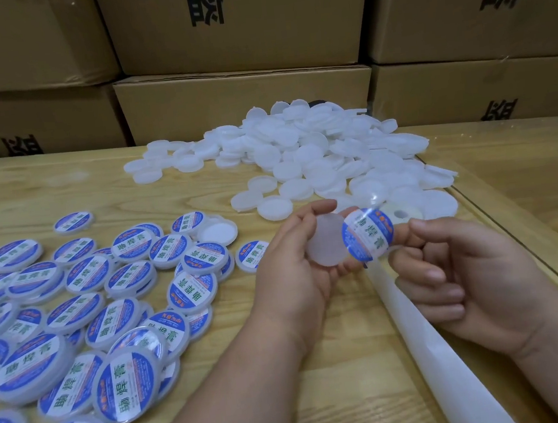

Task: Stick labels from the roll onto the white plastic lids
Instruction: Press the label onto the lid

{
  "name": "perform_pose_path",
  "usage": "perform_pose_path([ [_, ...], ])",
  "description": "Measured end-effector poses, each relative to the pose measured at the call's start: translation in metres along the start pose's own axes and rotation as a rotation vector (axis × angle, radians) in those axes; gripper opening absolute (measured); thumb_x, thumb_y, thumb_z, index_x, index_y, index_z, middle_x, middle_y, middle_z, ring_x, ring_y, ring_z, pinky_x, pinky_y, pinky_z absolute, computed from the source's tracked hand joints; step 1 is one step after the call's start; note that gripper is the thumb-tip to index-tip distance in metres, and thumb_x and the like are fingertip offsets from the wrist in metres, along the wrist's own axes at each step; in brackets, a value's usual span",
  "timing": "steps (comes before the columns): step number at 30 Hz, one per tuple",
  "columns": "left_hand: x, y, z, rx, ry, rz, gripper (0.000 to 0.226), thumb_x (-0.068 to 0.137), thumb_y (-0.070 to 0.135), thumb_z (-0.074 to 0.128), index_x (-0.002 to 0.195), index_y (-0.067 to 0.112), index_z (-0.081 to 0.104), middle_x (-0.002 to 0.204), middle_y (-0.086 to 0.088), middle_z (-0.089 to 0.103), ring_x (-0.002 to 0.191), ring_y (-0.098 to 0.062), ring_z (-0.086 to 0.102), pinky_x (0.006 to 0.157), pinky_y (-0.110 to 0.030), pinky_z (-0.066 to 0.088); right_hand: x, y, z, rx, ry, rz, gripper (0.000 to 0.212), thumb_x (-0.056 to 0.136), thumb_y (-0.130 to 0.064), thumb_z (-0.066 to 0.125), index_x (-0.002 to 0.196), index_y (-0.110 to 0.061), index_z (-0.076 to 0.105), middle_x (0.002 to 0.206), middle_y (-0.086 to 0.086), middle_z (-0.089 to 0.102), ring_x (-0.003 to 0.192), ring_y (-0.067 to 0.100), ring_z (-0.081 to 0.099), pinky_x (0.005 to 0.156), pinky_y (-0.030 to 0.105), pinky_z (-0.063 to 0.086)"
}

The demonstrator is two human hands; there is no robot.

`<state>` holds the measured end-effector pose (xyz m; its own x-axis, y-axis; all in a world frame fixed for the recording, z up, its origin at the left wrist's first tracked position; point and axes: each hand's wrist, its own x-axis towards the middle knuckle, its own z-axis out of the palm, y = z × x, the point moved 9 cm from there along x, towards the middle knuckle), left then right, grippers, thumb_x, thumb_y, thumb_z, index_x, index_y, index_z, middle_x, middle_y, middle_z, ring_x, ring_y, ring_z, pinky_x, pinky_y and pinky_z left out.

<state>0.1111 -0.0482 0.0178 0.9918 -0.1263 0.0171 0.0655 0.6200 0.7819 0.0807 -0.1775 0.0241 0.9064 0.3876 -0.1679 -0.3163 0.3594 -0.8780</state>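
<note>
Dozens of labelled lids [75,322] lie lower left, a blank-lid heap [317,159] waits upper right; left hand [298,278] cups a blank lid [327,244], right hand [449,276] pinches a peeled label [367,233].

2 hands [297,264] show, 1 blank lid [326,244] and 1 peeled label [367,233] are held at 3 o'clock of some 35 labelled lids [107,298], a heap of plain lids [317,159] too many to count lies at 12 o'clock, and 6 cartons [245,104] stand behind.
</note>
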Motion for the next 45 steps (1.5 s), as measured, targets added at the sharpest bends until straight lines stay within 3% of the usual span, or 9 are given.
perform_pose_path([
  [2,-0.002,-0.003,0.002,-0.026,-0.002,-0.045,0.028,0.103,0.021,0.039,0.106,0.009,0.064,0.113,-0.028,0.071,0.092,-0.032,0.067,0.062,-0.035,0.052,-0.001,0.003,0.004,-0.016,-0.037,0.042,0.068,0.054,-0.038,0.091,0.109,-0.005,0.070,0.053,0.001,0.036,0.035,0.006,0.024,0.033,0.013,0.022],
  [7,-0.002,-0.006,0.004,-0.058,-0.042,-0.077,0.033,0.098,0.017,0.032,0.110,0.006,0.060,0.116,-0.028,0.070,0.097,-0.038,0.067,0.062,-0.033,0.053,-0.001,0.007,0.003,-0.122,-0.004,0.082,0.052,0.055,-0.038,0.087,0.098,-0.012,0.077,0.050,0.000,0.035,0.035,0.007,0.022,0.033,0.014,0.023],
  [10,-0.001,-0.008,0.006,-0.052,-0.055,-0.079,0.030,0.090,0.019,0.042,0.109,0.007,0.061,0.116,-0.026,0.071,0.102,-0.041,0.067,0.063,-0.032,0.056,0.000,0.010,0.002,-0.187,0.032,0.096,0.043,0.064,-0.036,0.072,0.099,-0.012,0.077,0.051,0.000,0.035,0.036,0.007,0.022,0.034,0.015,0.022],
  [15,0.001,-0.008,0.008,-0.054,-0.088,-0.063,0.040,0.074,0.020,0.045,0.108,0.006,0.061,0.113,-0.025,0.073,0.096,-0.037,0.071,0.057,-0.033,0.054,0.001,0.012,0.002,-0.201,0.040,0.097,0.031,0.072,-0.030,0.067,0.097,-0.014,0.078,0.051,0.000,0.036,0.036,0.007,0.022,0.034,0.015,0.022],
  [19,0.001,-0.008,0.010,-0.052,-0.100,-0.066,0.040,0.072,0.016,0.046,0.107,0.005,0.061,0.112,-0.025,0.073,0.089,-0.036,0.072,0.054,-0.032,0.053,0.002,0.013,0.001,-0.167,0.024,0.108,0.042,0.072,-0.028,0.069,0.107,-0.006,0.074,0.052,0.000,0.036,0.037,0.007,0.022,0.034,0.015,0.022],
  [23,0.000,-0.009,0.010,-0.011,-0.103,-0.058,0.037,0.075,0.017,0.046,0.107,0.007,0.062,0.113,-0.023,0.073,0.094,-0.036,0.071,0.057,-0.032,0.053,0.003,0.014,0.000,-0.148,0.025,0.107,0.055,0.067,-0.034,0.072,0.112,-0.003,0.071,0.052,0.000,0.034,0.037,0.008,0.021,0.034,0.016,0.022],
  [29,0.000,-0.008,0.009,0.019,-0.101,-0.049,0.034,0.077,0.017,0.048,0.107,0.009,0.063,0.111,-0.020,0.074,0.095,-0.034,0.072,0.058,-0.033,0.054,0.003,0.014,0.001,-0.153,0.033,0.094,0.035,0.077,-0.031,0.062,0.102,-0.013,0.078,0.051,-0.001,0.034,0.036,0.007,0.022,0.034,0.015,0.022],
  [38,0.000,-0.007,0.007,0.043,-0.095,-0.028,0.031,0.079,0.015,0.049,0.104,0.010,0.065,0.110,-0.019,0.075,0.097,-0.036,0.073,0.057,-0.031,0.054,0.004,0.013,0.001,-0.159,0.048,0.094,0.036,0.076,-0.032,0.062,0.101,-0.013,0.078,0.050,-0.001,0.033,0.036,0.007,0.021,0.034,0.015,0.021],
  [45,0.003,-0.009,0.003,0.061,-0.089,-0.012,0.033,0.092,-0.005,0.039,0.105,0.011,0.064,0.109,-0.017,0.076,0.094,-0.032,0.074,0.056,-0.029,0.055,0.003,0.013,-0.001,-0.155,0.053,0.094,0.040,0.074,-0.033,0.064,0.105,-0.012,0.078,0.051,-0.001,0.034,0.036,0.007,0.022,0.034,0.016,0.022],
])
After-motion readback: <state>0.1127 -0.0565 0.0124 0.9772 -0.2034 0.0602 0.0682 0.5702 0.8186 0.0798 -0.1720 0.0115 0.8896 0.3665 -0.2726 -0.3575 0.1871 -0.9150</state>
